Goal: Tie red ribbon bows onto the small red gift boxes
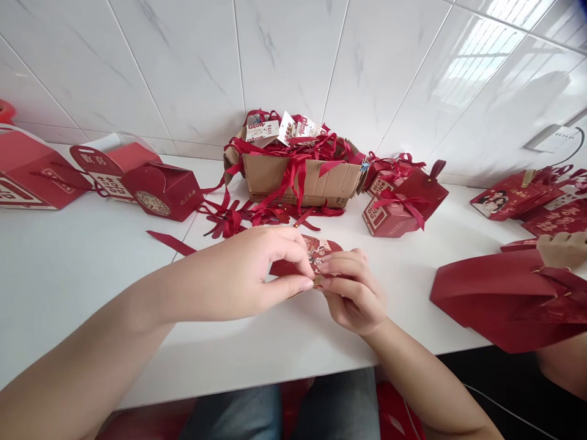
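Cardboard box [305, 179], brimming with red ribbons and tags, stood against the tiled wall. Smaller, a red printed card piece [293, 269] lay before it, near the table's [257, 351] front edge. The left hand [282, 263] and right hand [353, 290] pinched its near edge, fingertips nearly meeting.

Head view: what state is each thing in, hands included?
Left hand: pinching the card's edge.
Right hand: fingers on the same card.
Red printed card: held, partly hidden.
Cardboard box: open, heaped with ribbons and tags.
Loose ribbons: tangled on the table.
Large red box: tilted, another person's hand beside it.
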Action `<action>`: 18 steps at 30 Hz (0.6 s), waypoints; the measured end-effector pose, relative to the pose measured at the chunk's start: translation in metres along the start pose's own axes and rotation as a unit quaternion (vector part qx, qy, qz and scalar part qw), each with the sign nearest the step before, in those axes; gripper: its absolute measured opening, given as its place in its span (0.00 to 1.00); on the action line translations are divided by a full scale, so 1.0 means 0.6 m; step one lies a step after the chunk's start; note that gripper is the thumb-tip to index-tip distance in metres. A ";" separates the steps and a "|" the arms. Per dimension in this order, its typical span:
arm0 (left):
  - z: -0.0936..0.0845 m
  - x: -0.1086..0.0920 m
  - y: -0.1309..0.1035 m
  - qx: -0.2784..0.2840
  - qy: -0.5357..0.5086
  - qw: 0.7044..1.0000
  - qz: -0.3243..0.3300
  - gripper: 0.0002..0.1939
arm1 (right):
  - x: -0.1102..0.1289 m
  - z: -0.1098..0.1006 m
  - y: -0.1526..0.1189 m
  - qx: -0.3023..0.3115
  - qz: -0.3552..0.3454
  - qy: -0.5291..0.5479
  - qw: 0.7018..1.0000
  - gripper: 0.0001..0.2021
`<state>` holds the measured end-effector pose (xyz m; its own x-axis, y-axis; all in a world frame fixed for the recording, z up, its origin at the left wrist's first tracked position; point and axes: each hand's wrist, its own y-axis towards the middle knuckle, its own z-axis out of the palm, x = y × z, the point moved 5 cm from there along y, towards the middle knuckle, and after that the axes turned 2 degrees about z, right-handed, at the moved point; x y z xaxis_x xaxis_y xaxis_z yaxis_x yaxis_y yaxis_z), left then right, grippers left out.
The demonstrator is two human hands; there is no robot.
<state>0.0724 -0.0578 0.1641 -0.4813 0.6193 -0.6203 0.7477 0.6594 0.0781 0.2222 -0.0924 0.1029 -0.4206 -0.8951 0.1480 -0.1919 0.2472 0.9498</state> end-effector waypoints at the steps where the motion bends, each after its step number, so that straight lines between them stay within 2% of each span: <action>1: 0.000 0.000 0.000 -0.002 -0.001 1.000 0.003 0.10 | 0.001 0.000 0.000 0.003 -0.002 0.000 1.000 0.10; 8: 0.004 0.002 -0.002 0.018 -0.013 1.000 0.004 0.09 | 0.003 -0.005 -0.004 0.004 -0.005 -0.001 1.000 0.09; 18: 0.003 0.000 0.002 0.005 -0.044 0.999 -0.004 0.09 | 0.005 -0.007 0.005 0.004 0.021 0.031 0.999 0.11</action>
<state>0.0741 -0.0577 0.1626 -0.4462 0.5731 -0.6874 0.7488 0.6598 0.0640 0.2240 -0.0956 0.1071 -0.3727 -0.9050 0.2052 -0.1816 0.2881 0.9402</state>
